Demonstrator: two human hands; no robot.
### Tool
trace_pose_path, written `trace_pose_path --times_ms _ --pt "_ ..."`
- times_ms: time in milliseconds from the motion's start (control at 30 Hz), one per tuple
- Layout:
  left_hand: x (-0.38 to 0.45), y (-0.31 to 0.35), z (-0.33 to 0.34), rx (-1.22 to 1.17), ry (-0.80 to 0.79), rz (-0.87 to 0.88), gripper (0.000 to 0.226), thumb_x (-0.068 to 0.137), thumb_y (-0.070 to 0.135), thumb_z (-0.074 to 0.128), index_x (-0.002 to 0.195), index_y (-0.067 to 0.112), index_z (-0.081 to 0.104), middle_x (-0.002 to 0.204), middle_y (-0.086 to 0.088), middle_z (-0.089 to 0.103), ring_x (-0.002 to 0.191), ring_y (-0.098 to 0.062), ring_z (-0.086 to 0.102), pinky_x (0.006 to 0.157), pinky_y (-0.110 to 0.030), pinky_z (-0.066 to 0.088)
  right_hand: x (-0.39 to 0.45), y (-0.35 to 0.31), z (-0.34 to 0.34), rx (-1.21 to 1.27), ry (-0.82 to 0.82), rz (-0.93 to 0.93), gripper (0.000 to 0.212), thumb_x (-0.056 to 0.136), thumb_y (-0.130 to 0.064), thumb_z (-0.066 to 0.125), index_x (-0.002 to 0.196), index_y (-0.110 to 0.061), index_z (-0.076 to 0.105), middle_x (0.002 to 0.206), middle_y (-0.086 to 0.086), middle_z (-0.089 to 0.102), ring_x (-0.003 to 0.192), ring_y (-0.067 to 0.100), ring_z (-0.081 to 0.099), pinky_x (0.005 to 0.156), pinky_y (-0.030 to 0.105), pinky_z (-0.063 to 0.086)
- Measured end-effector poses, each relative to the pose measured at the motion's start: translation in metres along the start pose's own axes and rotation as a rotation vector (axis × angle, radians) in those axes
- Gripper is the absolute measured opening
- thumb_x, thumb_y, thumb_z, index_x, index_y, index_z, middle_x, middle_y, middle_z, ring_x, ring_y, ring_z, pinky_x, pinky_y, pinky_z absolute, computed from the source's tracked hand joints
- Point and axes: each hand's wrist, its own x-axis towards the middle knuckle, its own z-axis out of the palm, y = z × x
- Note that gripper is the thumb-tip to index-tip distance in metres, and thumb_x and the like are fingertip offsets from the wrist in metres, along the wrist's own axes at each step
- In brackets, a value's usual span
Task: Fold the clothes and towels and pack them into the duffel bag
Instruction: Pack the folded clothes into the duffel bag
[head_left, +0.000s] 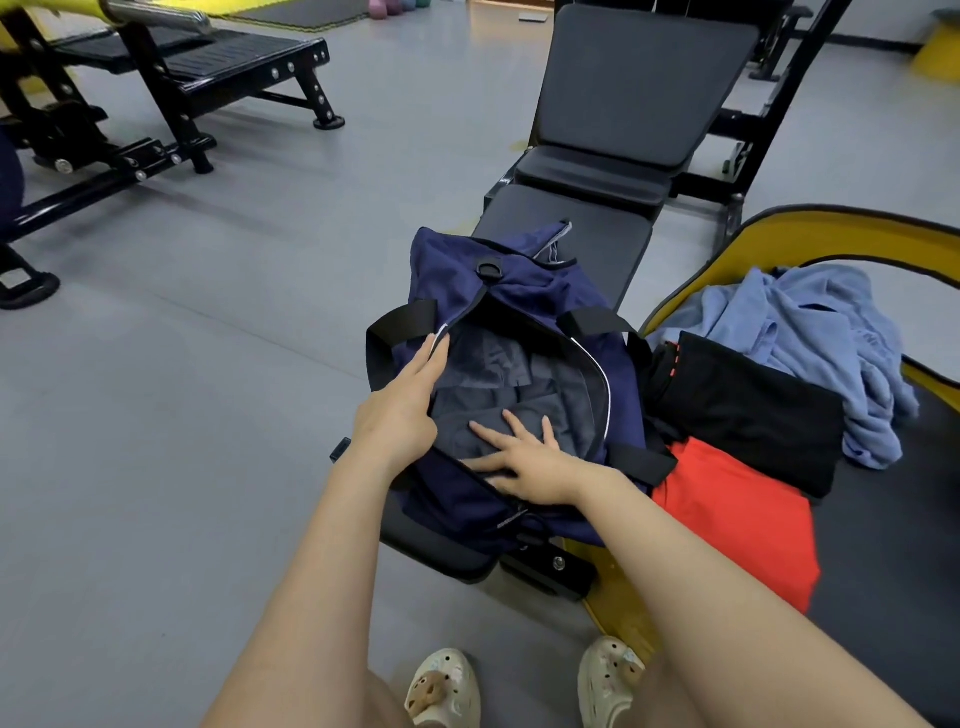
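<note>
Hidden: left hand (402, 410) thumb is tucked behind the bag (467, 280) rim, fingers straight.
Right hand (524, 465): fingers are spread flat on dark clothes (488, 400).
Writing: none can be read.

The navy fabric duffel bag (519, 291) gapes open on top — black webbing handles (400, 332) flank the mouth; grey floor (208, 364) leftward lies open.

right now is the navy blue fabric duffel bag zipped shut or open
Open. The navy blue fabric duffel bag gapes at its top; the left hand rests on its rim while the right hand presses flat on dark folded clothing inside.
</note>
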Motion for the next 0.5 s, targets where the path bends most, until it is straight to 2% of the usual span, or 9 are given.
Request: trace_pose_path --times_ms 33,100,133,167,233,300,367,433,500 --pt "0.001 -0.001 0.000 -0.005 -0.001 0.000 0.104 0.070 -0.013 0.034 0.147 0.047 -0.002 0.152 0.034 -0.007 0.089 -0.022 0.059 0.056 -0.028 0.039 -0.003 0.001 -0.008 0.073 0.138 -0.026 0.039 0.099 -0.035 0.046 0.138 -0.037 0.048 0.159 -0.003 0.019 0.148 0.026 0.005 0.113 0.065 0.003" --pt "0.002 -0.003 0.000 -0.017 -0.012 -0.005 0.104 0.070 -0.014 0.033 0.147 0.048 -0.003 0.152 0.034 -0.007 0.091 -0.021 0.060 0.058 -0.029 0.041 -0.010 0.009 -0.023 0.060 0.680 0.016 0.033 0.090 -0.028 0.059 0.122 -0.020 0.065 0.140 0.009 0.051 0.134 0.032 0.040 0.104 0.059 0.034" --pt "0.002 -0.004 0.000 -0.026 -0.017 -0.006 0.104 0.070 -0.014 0.033 0.147 0.048 -0.003 0.152 0.035 -0.007 0.092 -0.020 0.060 0.059 -0.029 0.041 -0.015 0.015 -0.030 0.030 0.920 0.138 0.036 0.086 -0.025 0.065 0.121 -0.016 0.065 0.134 0.011 0.054 0.127 0.033 0.046 0.099 0.054 0.041" --pt "0.002 -0.003 0.000 -0.037 -0.021 -0.006 0.105 0.069 -0.014 0.032 0.147 0.048 -0.003 0.151 0.035 -0.008 0.092 -0.020 0.059 0.060 -0.029 0.042 -0.021 0.021 -0.036 0.049 1.014 0.329 0.046 0.085 -0.025 0.067 0.130 -0.016 0.057 0.138 0.011 0.049 0.129 0.032 0.043 0.100 0.051 0.042" --pt "0.002 -0.002 -0.001 -0.060 -0.019 -0.007 0.105 0.069 -0.014 0.032 0.147 0.048 -0.002 0.151 0.036 -0.008 0.092 -0.019 0.059 0.058 -0.029 0.041 -0.032 0.033 -0.038 0.194 0.846 0.648 0.061 0.091 -0.031 0.062 0.146 -0.022 0.036 0.149 0.008 0.036 0.134 0.031 0.035 0.100 0.045 0.040" --pt "0.002 0.000 -0.003 -0.075 -0.012 -0.008 0.105 0.069 -0.014 0.032 0.147 0.047 -0.002 0.149 0.038 -0.009 0.082 -0.020 0.058 0.056 -0.028 0.039 -0.030 0.040 -0.038 0.395 0.758 0.714 0.045 0.096 -0.027 0.052 0.140 -0.023 0.046 0.137 0.011 0.053 0.122 0.035 0.049 0.092 0.041 0.044" --pt "0.000 0.005 -0.006 -0.103 0.009 -0.009 0.105 0.069 -0.015 0.033 0.147 0.048 -0.001 0.147 0.040 -0.011 0.078 -0.020 0.056 0.059 -0.031 0.042 -0.026 0.038 -0.042 0.520 0.907 0.663 0.032 0.097 -0.021 0.047 0.125 -0.020 0.062 0.113 0.014 0.067 0.105 0.037 0.059 0.085 0.039 0.046" --pt "-0.002 0.010 -0.011 -0.138 0.055 -0.022 0.106 0.070 -0.015 0.033 0.146 0.050 -0.002 0.149 0.038 -0.006 0.079 -0.018 0.055 0.063 -0.032 0.044 -0.024 0.030 -0.050 0.525 1.037 0.598 0.029 0.097 -0.019 0.046 0.117 -0.014 0.067 0.100 0.015 0.070 0.097 0.034 0.061 0.081 0.038 0.047" --pt "-0.002 0.013 -0.017 -0.154 0.113 -0.023 0.105 0.071 -0.015 0.033 0.146 0.050 -0.002 0.152 0.034 -0.002 0.093 -0.019 0.056 0.068 -0.031 0.045 -0.028 0.017 -0.063 0.497 1.136 0.541 0.027 0.098 -0.018 0.045 0.107 -0.010 0.069 0.081 0.012 0.068 0.082 0.031 0.060 0.073 0.037 0.045"
